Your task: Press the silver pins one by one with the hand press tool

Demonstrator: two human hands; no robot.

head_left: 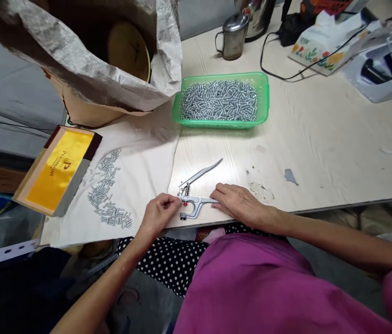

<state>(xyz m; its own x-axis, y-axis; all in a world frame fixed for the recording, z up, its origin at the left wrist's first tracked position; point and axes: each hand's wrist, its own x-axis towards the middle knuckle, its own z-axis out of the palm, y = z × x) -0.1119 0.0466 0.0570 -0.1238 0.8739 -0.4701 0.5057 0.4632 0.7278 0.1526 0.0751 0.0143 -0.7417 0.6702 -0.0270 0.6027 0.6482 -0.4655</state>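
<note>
Near the table's front edge lies a pair of grey metal snap-fastener pliers (199, 202), its upper handle raised, with a coil spring and a red part near the head. The fingers of my right hand (240, 204) are closed on the lower handle. Beside the pliers' head, the thumb and fingertips of my left hand (159, 213) are pinched together; what is between them is too small to make out. To the left, a loose heap of small silvery metal pieces (103, 192) lies on a white cloth (150, 157).
Behind the pliers stands a green plastic basket (264, 99) full of small silvery spring-like pieces (220, 99). A large open sack (168, 51) rises at the back left, above a yellow-lined box (60, 169). Farther back are a metal mug (234, 39), a black cable and a flowered carton (321, 51).
</note>
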